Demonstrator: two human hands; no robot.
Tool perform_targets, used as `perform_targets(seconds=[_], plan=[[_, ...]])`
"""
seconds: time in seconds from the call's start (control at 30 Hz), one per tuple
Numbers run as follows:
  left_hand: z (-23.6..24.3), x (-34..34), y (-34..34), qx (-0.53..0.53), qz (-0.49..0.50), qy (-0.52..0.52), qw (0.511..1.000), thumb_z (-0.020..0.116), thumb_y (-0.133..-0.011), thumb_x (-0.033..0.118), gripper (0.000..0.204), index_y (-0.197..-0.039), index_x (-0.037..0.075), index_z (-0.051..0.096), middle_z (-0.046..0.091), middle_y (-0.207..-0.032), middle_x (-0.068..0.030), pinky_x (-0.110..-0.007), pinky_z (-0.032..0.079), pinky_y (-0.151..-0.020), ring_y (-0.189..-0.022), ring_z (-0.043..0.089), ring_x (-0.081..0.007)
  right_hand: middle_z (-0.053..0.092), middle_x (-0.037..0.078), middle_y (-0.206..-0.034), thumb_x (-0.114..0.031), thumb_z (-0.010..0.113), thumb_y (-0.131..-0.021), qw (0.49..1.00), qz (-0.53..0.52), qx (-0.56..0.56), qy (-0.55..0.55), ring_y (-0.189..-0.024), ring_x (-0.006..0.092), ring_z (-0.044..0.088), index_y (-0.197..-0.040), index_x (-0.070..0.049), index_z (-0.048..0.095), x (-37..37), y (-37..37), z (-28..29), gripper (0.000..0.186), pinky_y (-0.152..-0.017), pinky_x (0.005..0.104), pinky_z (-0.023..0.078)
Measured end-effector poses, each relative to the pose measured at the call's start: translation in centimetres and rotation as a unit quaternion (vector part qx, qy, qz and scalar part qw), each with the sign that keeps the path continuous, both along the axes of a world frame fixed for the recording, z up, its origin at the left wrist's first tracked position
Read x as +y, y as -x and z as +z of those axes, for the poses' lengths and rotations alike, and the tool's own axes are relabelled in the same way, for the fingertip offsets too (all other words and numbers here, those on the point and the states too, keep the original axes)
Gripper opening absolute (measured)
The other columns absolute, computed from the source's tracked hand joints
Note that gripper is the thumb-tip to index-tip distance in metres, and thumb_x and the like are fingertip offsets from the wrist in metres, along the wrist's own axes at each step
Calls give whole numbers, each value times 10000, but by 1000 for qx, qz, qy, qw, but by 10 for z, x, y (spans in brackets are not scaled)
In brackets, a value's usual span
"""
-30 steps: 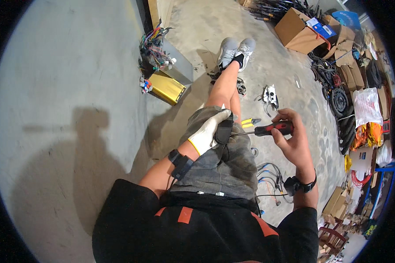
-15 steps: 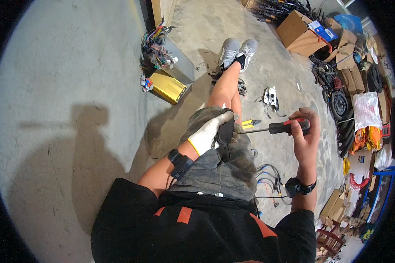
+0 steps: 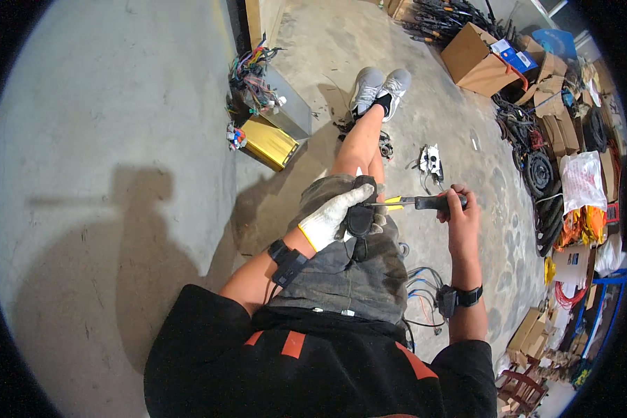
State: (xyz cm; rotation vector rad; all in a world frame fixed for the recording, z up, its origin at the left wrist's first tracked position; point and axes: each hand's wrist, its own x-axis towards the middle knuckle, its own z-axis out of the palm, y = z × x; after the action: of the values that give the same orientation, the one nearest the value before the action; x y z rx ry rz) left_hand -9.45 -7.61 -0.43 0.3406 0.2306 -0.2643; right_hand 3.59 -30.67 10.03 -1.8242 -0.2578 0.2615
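A white work glove covers my left hand (image 3: 333, 217), which grips a small black part (image 3: 359, 220) above my lap; what kind of part it is, I cannot make out. My bare right hand (image 3: 462, 204) is closed round the handle of a screwdriver (image 3: 429, 203). The shaft points left, and its tip meets the black part beside my gloved fingers; the exact contact spot is hidden. Behind the shaft, yellow-handled pliers (image 3: 395, 199) lie on the floor, partly covered.
A white device with wires (image 3: 430, 161) lies on the floor beyond my right hand. Loose cables (image 3: 423, 292) are near my right hip. To the left stand a gold metal box (image 3: 270, 145) and bundled wires (image 3: 252, 80). Cardboard boxes (image 3: 482, 59) and coiled hoses line the right side.
My right hand has moved left with the screwdriver and its fingers have closed round the handle. The black part has turned in my left hand, showing a broader face.
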Motion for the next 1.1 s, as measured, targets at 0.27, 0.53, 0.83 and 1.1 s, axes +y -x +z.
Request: perform_targets(seconds=[0.27,0.53,0.83,1.1], plan=[[0,-2,-1,-35,-5,16,999,613,-1025,345,448,-1397,102,556,727,-1068,-183,-435,630,-778,-886,738,-302,710,112,-893,-179,596,-1035,999,-5,26,-23,-626,129,606,-1155,-13,539,-9,-2,-7,212,-542,265,458],[-20,-1,-5,-16,-27,27,999,597,-991,137,448,-1425,82,501,706,-1126,-182,-449,617,-847,-977,720,-328,718,114,-897,-199,601,-1035,999,-23,23,-16,-632,126,606,-1134,-13,554,-16,-6,-2,215,-550,261,456],[1,-3,0,-41,-8,-37,998,613,-979,106,474,-1435,68,485,698,-1123,-162,-454,606,-867,-988,718,-305,679,119,-870,-153,519,-1050,985,-82,-154,-19,-860,210,657,-1099,-15,501,-44,-30,27,148,-863,347,504],[-1,-1,2,15,-46,-128,991,661,-973,163,487,-1437,98,527,697,-1135,-82,-340,573,-886,-1001,700,-211,638,90,-852,6,550,-900,977,83,-167,101,-743,140,606,-991,-26,484,1,13,25,117,-676,279,500]])
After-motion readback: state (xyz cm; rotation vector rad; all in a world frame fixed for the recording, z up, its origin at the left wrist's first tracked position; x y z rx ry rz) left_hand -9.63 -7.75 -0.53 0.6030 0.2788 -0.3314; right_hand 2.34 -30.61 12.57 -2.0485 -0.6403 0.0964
